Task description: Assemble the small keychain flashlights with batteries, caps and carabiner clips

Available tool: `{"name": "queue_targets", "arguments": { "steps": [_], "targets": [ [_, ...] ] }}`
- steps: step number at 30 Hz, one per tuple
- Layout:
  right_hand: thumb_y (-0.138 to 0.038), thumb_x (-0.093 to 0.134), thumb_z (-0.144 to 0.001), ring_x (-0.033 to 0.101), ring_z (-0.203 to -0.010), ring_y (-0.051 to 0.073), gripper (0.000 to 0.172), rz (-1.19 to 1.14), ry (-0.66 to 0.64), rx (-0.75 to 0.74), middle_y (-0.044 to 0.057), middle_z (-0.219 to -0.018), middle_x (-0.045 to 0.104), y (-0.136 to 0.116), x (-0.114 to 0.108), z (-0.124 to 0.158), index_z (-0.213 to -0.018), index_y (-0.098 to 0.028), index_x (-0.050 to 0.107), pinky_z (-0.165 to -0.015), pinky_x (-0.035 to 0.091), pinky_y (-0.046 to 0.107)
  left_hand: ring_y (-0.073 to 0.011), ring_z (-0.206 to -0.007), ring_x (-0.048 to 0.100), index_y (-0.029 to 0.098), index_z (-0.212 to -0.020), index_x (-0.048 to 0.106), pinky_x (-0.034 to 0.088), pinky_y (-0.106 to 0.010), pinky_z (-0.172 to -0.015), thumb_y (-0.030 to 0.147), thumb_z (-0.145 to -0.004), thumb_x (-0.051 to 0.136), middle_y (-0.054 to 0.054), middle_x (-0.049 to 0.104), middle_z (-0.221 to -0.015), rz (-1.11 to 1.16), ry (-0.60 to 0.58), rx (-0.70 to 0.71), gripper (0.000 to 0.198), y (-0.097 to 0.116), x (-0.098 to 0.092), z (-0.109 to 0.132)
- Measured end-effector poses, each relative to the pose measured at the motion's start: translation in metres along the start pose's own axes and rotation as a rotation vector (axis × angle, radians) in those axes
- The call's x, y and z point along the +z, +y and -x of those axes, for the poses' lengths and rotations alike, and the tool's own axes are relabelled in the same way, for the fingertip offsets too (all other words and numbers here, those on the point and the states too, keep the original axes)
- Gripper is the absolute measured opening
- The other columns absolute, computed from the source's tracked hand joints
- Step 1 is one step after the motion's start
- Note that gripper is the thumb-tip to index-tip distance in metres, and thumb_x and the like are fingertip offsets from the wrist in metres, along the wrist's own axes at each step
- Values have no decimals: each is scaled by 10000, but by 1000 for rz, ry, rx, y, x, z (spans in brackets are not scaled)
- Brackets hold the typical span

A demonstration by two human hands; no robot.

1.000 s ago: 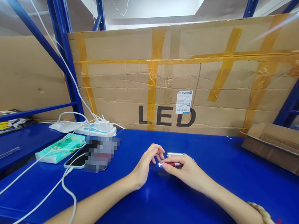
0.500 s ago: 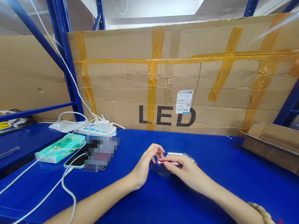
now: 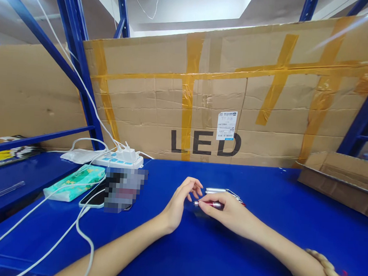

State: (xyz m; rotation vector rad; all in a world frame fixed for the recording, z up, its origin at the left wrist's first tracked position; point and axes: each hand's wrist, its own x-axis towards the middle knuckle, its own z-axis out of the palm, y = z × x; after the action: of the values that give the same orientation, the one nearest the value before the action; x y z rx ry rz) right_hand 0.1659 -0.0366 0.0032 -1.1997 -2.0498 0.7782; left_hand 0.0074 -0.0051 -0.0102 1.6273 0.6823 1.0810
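My right hand (image 3: 225, 206) has its thumb and fingers closed on a slim red tube with silver ends (image 3: 212, 204), pen-like in shape. The tube lies nearly level just over the blue tabletop (image 3: 175, 263), its silver tip pointing left. Facing that tip is my left hand (image 3: 181, 201), fingers curved and apart, with nothing in them. Directly behind my right hand lies a silver tube with a thin curved metal piece (image 3: 216, 191); my fingers hide part of it.
At left lie a green tissue pack (image 3: 76, 183), a phone (image 3: 93, 198) beside a blurred patch, and a white power strip (image 3: 119, 158) with trailing cables. A cardboard panel (image 3: 154, 110) stands along the back. An open cardboard box (image 3: 335, 182) is at right.
The thumb and index finger of my right hand have shifted on the red tube, nearer its left silver end. The tube has dipped slightly. My left hand has stayed in place.
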Motion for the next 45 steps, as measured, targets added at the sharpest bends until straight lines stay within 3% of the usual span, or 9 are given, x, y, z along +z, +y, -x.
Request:
{"name": "queue_targets", "arguments": {
  "steps": [6,13,18,25,29,33,35,39,45],
  "targets": [
    [-480,478,-844,566,-682,148,376,58,-12,-27,19,-744,667,4,0,0,-834,-186,713,-622,415,238,-170,-765,474,178,-848,493,332,-280,-677,367,-848,281,-43,524,-789,-6,9,4,284,0,0,-1],
    [-407,734,-627,552,-561,112,212,264,-297,72,-17,-678,672,-3,-27,13,-752,-235,727,-491,353,207,-171,-768,479,173,-857,497,327,-285,-676,352,-863,276,-45,531,-798,1,23,2,284,-1,-1,-2],
    [-306,780,-573,590,-572,130,137,466,-231,134,-32,-635,669,-2,-45,15,-678,-251,711,-498,346,214,-174,-771,484,173,-854,505,332,-288,-678,358,-873,274,-49,540,-803,-20,37,-14,296,1,-2,-2],
    [-349,801,-560,606,-597,143,172,545,-192,87,-33,-677,689,-3,-43,9,-682,-266,712,-508,321,231,-171,-758,481,169,-840,500,331,-283,-672,365,-865,289,-47,528,-794,-17,37,-27,289,0,-1,-3],
    [-405,799,-541,617,-831,206,408,576,-199,86,6,-895,674,-6,-42,10,-915,-274,701,-665,422,264,-165,-761,476,168,-842,498,329,-278,-673,367,-871,283,-43,523,-800,-20,34,-24,294,-1,-2,-3],
    [-554,780,-459,351,-1262,339,1047,582,-182,33,116,-1370,406,8,-40,10,-1377,-256,375,-1024,287,464,-165,-768,473,171,-844,496,329,-279,-683,375,-878,280,-40,519,-804,-24,24,-21,299,-1,-2,-2],
    [-631,742,-463,113,-1365,364,1171,548,-227,56,122,-1501,177,17,-37,8,-1442,-255,219,-1084,142,517,-166,-772,473,172,-848,496,330,-280,-687,382,-877,282,-40,518,-807,-29,23,-14,301,0,-3,-2],
    [-737,579,-603,-83,-1373,340,1074,486,-304,159,81,-1533,7,31,-30,3,-1454,-279,111,-1092,-25,539,-164,-770,471,172,-849,493,329,-280,-684,383,-873,284,-41,515,-810,-53,44,14,297,-1,-7,-5],
    [-727,448,-723,-87,-1375,296,945,526,-269,215,61,-1525,-32,39,-25,-8,-1456,-266,72,-1105,-34,503,-167,-757,481,175,-845,480,346,-287,-678,377,-868,271,-41,517,-801,-142,118,45,292,-3,-15,-11]
  ]
}}
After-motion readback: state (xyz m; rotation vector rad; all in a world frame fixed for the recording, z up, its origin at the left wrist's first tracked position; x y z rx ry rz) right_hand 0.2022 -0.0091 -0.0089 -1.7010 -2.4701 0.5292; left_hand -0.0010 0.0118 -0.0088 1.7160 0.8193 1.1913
